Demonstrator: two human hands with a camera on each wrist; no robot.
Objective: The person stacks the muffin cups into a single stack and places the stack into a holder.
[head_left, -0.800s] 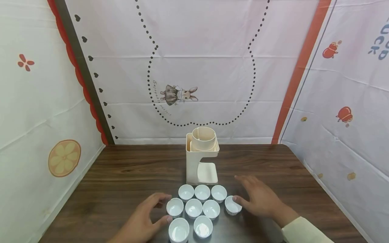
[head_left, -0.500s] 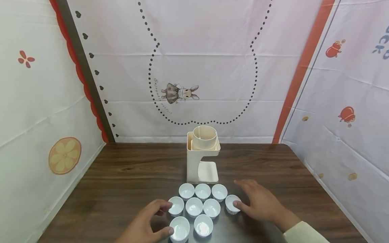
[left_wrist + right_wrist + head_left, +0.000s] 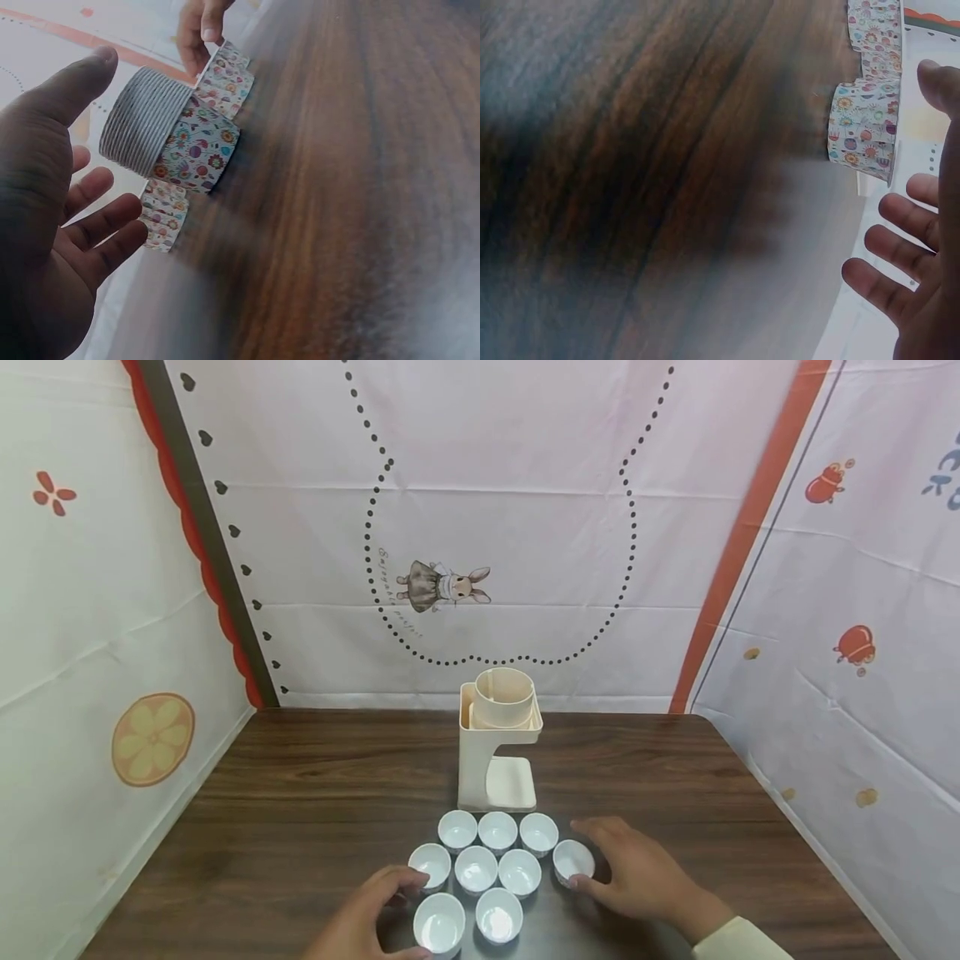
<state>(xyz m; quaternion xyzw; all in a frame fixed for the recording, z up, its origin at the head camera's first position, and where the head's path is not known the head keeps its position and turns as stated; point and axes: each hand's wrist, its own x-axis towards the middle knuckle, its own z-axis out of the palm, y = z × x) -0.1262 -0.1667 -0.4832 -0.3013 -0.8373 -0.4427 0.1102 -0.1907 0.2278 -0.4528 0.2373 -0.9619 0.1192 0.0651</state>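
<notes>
Small paper baking cups, white inside, stand in rows on the table in the head view. My left hand (image 3: 363, 920) is beside the front-left baking cup (image 3: 439, 927), thumb and fingers apart. In the left wrist view that cup is a stack (image 3: 169, 127) with many rims and a floral print. The fingers are spread around it without a visible grip. My right hand (image 3: 637, 875) is at the rightmost baking cup (image 3: 573, 862), thumb at its near side. In the right wrist view its fingers (image 3: 889, 289) are spread, apart from the flowered cup (image 3: 862, 129).
A cream holder (image 3: 474, 768) with a round tube (image 3: 504, 697) on top and a flat base stands behind the cups. Dark wood table (image 3: 337, 785) extends to both sides. Printed white cloth (image 3: 525, 552) hangs at the back and sides.
My left hand has come nearer to me, alongside the front-left stack. My right hand has dropped slightly, its thumb shifting from over the rightmost cup to its near side. The cups stay put.
</notes>
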